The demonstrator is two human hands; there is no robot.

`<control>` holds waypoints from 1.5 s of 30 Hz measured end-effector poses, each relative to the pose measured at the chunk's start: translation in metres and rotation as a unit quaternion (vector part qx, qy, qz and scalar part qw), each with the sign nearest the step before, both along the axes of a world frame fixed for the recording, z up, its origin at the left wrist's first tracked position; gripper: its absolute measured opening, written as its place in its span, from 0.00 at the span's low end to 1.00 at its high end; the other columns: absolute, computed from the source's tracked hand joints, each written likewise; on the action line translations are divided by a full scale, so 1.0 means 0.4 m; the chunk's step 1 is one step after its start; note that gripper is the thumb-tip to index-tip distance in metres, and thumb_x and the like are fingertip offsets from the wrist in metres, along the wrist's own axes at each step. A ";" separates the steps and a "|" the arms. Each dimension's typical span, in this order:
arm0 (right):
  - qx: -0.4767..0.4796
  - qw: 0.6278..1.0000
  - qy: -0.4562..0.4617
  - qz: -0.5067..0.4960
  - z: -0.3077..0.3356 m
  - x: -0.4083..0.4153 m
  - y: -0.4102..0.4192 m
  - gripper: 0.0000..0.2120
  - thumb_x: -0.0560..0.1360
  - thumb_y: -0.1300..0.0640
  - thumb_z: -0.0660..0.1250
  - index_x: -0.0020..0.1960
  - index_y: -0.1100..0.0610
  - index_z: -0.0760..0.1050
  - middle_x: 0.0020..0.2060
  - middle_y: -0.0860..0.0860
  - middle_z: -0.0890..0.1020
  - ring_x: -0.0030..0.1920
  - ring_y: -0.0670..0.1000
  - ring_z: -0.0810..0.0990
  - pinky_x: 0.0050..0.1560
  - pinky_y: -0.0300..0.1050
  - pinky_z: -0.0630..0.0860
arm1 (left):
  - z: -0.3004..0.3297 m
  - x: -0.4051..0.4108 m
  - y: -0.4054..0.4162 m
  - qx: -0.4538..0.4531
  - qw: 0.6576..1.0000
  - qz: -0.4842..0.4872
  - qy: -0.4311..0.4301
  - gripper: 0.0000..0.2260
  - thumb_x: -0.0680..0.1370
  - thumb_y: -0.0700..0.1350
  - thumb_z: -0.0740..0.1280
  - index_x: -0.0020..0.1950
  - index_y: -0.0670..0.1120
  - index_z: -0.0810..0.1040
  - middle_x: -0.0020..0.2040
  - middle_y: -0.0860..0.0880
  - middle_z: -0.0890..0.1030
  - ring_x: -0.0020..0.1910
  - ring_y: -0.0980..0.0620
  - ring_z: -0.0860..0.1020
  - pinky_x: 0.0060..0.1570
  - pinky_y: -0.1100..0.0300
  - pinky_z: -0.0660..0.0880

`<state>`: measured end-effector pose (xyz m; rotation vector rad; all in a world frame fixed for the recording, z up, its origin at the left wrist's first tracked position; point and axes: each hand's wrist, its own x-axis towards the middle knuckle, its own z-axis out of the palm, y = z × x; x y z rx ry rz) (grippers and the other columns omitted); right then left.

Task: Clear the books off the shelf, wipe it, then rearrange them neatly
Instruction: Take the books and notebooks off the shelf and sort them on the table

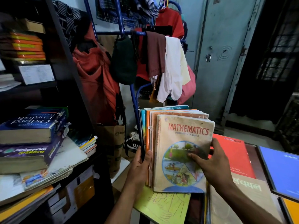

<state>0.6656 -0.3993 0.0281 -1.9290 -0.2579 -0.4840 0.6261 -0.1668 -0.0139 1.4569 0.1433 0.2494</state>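
A: Where's the stack of books (176,143)?
B: Centre frame, upright; left hand (142,164) grips its spine edge, right hand (212,160) pinches the floppy Mathematics cover; heavy, loose; support it underneath.

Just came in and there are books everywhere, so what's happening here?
A person is holding a stack of books upright, the Mathematics textbook in front. The left hand grips the stack's spine side; the right hand holds the right edge. More books lie flat on the right, and the shelf at left still carries piles, including an Oxford dictionary.
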 end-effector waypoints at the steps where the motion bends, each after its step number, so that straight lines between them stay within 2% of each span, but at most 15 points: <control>1: -0.001 1.000 0.005 0.002 0.000 0.002 0.005 0.23 0.67 0.59 0.82 0.55 0.49 0.73 0.49 0.47 0.81 0.48 0.41 0.81 0.41 0.41 0.81 | 0.002 -0.004 -0.002 0.007 1.000 0.016 -0.005 0.22 0.77 0.64 0.63 0.71 0.68 0.64 0.69 0.64 0.72 0.68 0.60 0.72 0.67 0.57 0.71; 3: -0.002 0.999 0.027 0.017 0.000 0.010 0.018 0.23 0.68 0.59 0.81 0.55 0.49 0.72 0.51 0.46 0.82 0.48 0.40 0.82 0.42 0.40 0.81 | 0.004 -0.008 -0.004 0.000 0.999 0.039 -0.015 0.29 0.77 0.66 0.63 0.77 0.65 0.59 0.72 0.63 0.69 0.70 0.57 0.71 0.69 0.54 0.71; 6: 0.007 0.995 0.085 0.048 -0.002 0.032 0.044 0.22 0.70 0.62 0.80 0.55 0.52 0.70 0.52 0.47 0.82 0.47 0.40 0.83 0.39 0.36 0.81 | -0.009 -0.006 -0.002 0.018 0.996 0.070 -0.050 0.32 0.72 0.72 0.69 0.73 0.67 0.65 0.69 0.60 0.77 0.65 0.56 0.78 0.64 0.47 0.77; 9: 0.009 0.990 0.123 0.063 0.002 0.049 0.061 0.24 0.72 0.64 0.78 0.58 0.53 0.67 0.54 0.48 0.81 0.49 0.43 0.82 0.36 0.33 0.78 | -0.018 0.003 0.000 0.009 0.995 0.088 -0.043 0.38 0.68 0.71 0.72 0.75 0.62 0.67 0.66 0.58 0.79 0.64 0.55 0.80 0.62 0.46 0.79; 13: 0.028 0.985 0.158 0.063 0.011 0.071 0.055 0.26 0.70 0.65 0.79 0.59 0.53 0.68 0.53 0.51 0.82 0.50 0.50 0.84 0.43 0.45 0.82 | -0.031 0.020 0.005 0.000 0.995 0.097 -0.022 0.45 0.67 0.75 0.71 0.79 0.60 0.62 0.71 0.56 0.76 0.67 0.53 0.77 0.65 0.44 0.77; 17: 0.116 0.951 0.264 0.113 0.037 0.110 0.029 0.28 0.68 0.62 0.80 0.63 0.55 0.71 0.56 0.55 0.83 0.50 0.54 0.86 0.44 0.51 0.84 | -0.040 0.032 0.010 -0.034 0.995 0.097 -0.017 0.43 0.68 0.74 0.71 0.78 0.58 0.64 0.70 0.54 0.77 0.67 0.51 0.78 0.65 0.43 0.77; 21: 0.074 0.924 0.348 0.143 0.002 0.126 0.028 0.30 0.65 0.51 0.81 0.62 0.56 0.75 0.53 0.53 0.86 0.52 0.56 0.86 0.58 0.58 0.81 | -0.025 0.031 0.010 -0.086 0.992 0.086 -0.018 0.31 0.74 0.62 0.71 0.74 0.52 0.70 0.65 0.49 0.82 0.61 0.47 0.82 0.61 0.41 0.79; 24: 0.069 0.928 0.344 0.129 -0.024 0.131 0.052 0.25 0.67 0.54 0.81 0.60 0.57 0.77 0.50 0.53 0.87 0.52 0.55 0.86 0.57 0.56 0.81 | -0.016 0.030 0.011 -0.118 0.989 0.084 -0.023 0.23 0.77 0.57 0.69 0.70 0.51 0.73 0.61 0.48 0.84 0.58 0.46 0.84 0.59 0.42 0.80; 27: 0.084 0.924 0.354 0.115 -0.023 0.135 0.065 0.23 0.69 0.56 0.80 0.60 0.57 0.76 0.50 0.53 0.86 0.50 0.55 0.86 0.45 0.48 0.81 | -0.025 0.035 0.015 -0.108 0.990 0.090 -0.002 0.19 0.81 0.56 0.67 0.70 0.52 0.73 0.59 0.48 0.85 0.54 0.48 0.85 0.55 0.44 0.82; 30: 0.099 0.915 0.372 0.122 -0.013 0.145 0.061 0.23 0.68 0.58 0.81 0.59 0.60 0.77 0.48 0.55 0.87 0.47 0.56 0.87 0.43 0.49 0.82 | -0.036 0.045 0.023 -0.068 0.992 0.106 0.016 0.25 0.79 0.63 0.66 0.72 0.54 0.71 0.60 0.49 0.84 0.55 0.47 0.85 0.56 0.40 0.81; 35: 0.084 0.929 0.322 0.161 0.032 0.157 0.050 0.15 0.71 0.62 0.78 0.56 0.60 0.81 0.47 0.56 0.88 0.47 0.57 0.87 0.51 0.55 0.83 | -0.057 0.049 0.021 0.009 0.988 0.151 0.039 0.33 0.75 0.73 0.61 0.74 0.56 0.68 0.63 0.50 0.82 0.59 0.47 0.82 0.59 0.39 0.79; 38: 0.076 0.943 0.270 0.179 0.051 0.165 0.042 0.17 0.73 0.64 0.76 0.59 0.56 0.78 0.49 0.54 0.87 0.48 0.56 0.87 0.50 0.55 0.84 | -0.046 0.046 0.004 0.040 0.981 0.178 0.059 0.29 0.82 0.65 0.58 0.78 0.53 0.63 0.68 0.49 0.78 0.64 0.46 0.78 0.63 0.41 0.76; 40: 0.078 0.949 0.251 0.174 0.051 0.172 0.037 0.18 0.73 0.65 0.76 0.60 0.57 0.77 0.49 0.55 0.87 0.48 0.57 0.87 0.51 0.56 0.84 | -0.042 0.043 -0.001 0.062 0.977 0.193 0.066 0.28 0.82 0.65 0.56 0.79 0.52 0.61 0.69 0.47 0.77 0.65 0.44 0.78 0.64 0.41 0.75; 42: 0.095 0.952 0.249 0.152 0.046 0.180 0.025 0.18 0.73 0.65 0.76 0.60 0.58 0.76 0.50 0.56 0.87 0.48 0.57 0.87 0.52 0.57 0.84 | -0.042 0.042 -0.004 0.073 0.975 0.201 0.057 0.30 0.79 0.67 0.57 0.76 0.53 0.62 0.67 0.47 0.79 0.62 0.43 0.79 0.61 0.42 0.77; 45: 0.126 0.943 0.277 0.135 0.046 0.189 -0.007 0.16 0.74 0.66 0.74 0.60 0.61 0.77 0.49 0.59 0.87 0.45 0.58 0.87 0.43 0.52 0.84 | -0.049 0.044 0.000 0.083 0.975 0.201 0.043 0.29 0.74 0.66 0.65 0.71 0.57 0.64 0.60 0.49 0.82 0.54 0.46 0.83 0.54 0.42 0.81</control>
